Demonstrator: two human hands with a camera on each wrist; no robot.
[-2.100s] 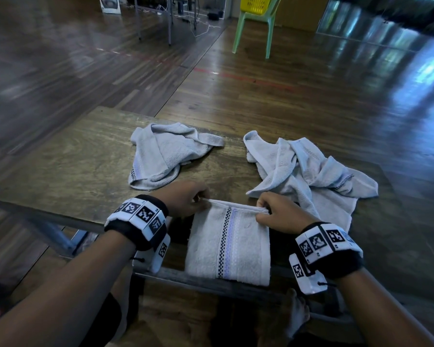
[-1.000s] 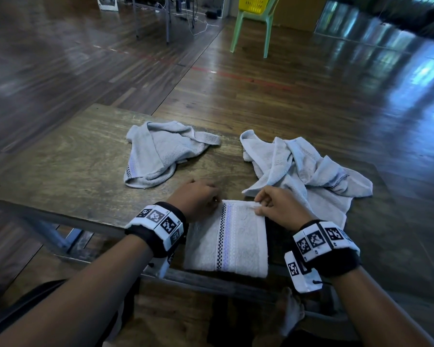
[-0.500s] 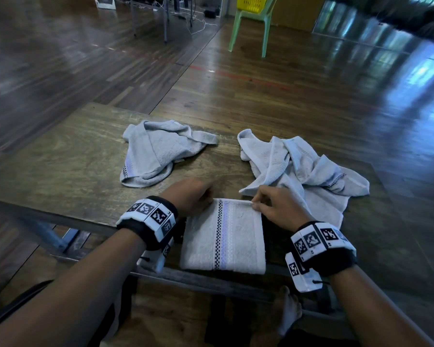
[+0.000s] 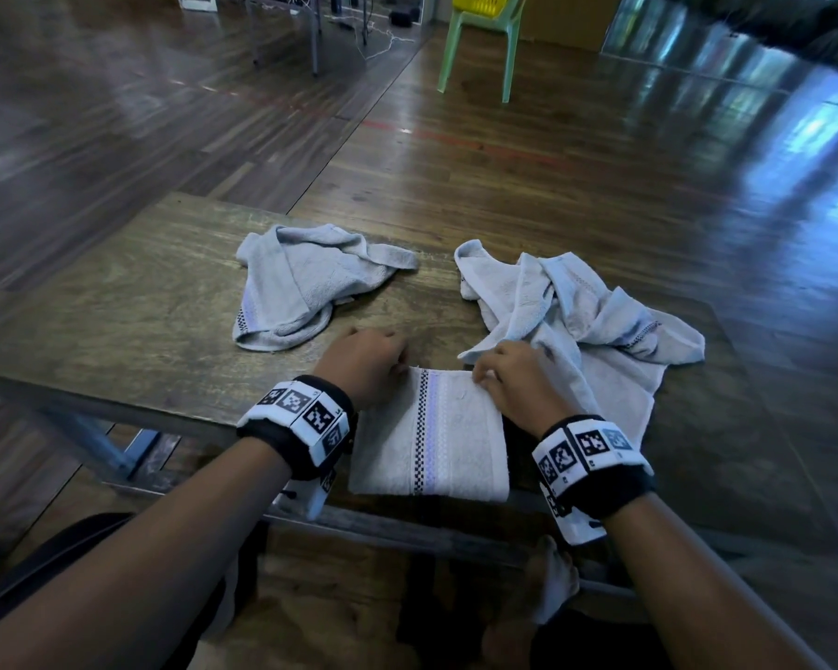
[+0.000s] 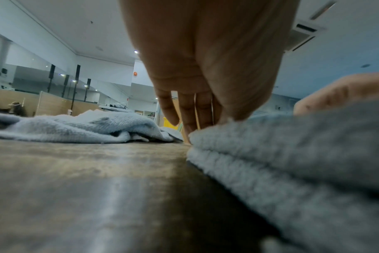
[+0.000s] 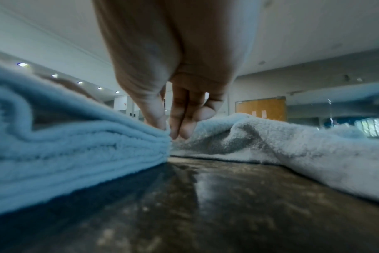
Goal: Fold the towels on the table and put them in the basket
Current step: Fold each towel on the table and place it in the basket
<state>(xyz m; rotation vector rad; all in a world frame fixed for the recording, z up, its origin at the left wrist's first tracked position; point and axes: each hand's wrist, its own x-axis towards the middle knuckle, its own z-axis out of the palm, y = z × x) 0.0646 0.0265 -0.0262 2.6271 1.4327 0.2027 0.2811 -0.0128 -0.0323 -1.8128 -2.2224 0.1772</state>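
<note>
Folded towel (image 4: 431,442) lying flat at the worktop's (image 4: 131,326) near edge, its checked stripe running away from the person. The left hand (image 4: 366,362) pinches the far left corner: in the left wrist view the thumb sits on top of the stacked layers and the fingers (image 5: 189,111) curl down past the corner. The right hand (image 4: 514,379) pinches the far right corner likewise, thumb on top, fingers (image 6: 180,116) down at the edge. To finish this fold well, both pinches should take in every layer, and the two corners should travel together and level so the edges stay aligned; an uneven pull would likely skew the stripe. Beyond the left fingers lies one crumpled towel (image 4: 306,282); just beyond the right fingers, touching them, a larger heap (image 4: 576,307), which the lift should not snag. The basket (image 4: 480,0) appears to sit on a chair (image 4: 480,45) well beyond.
</note>
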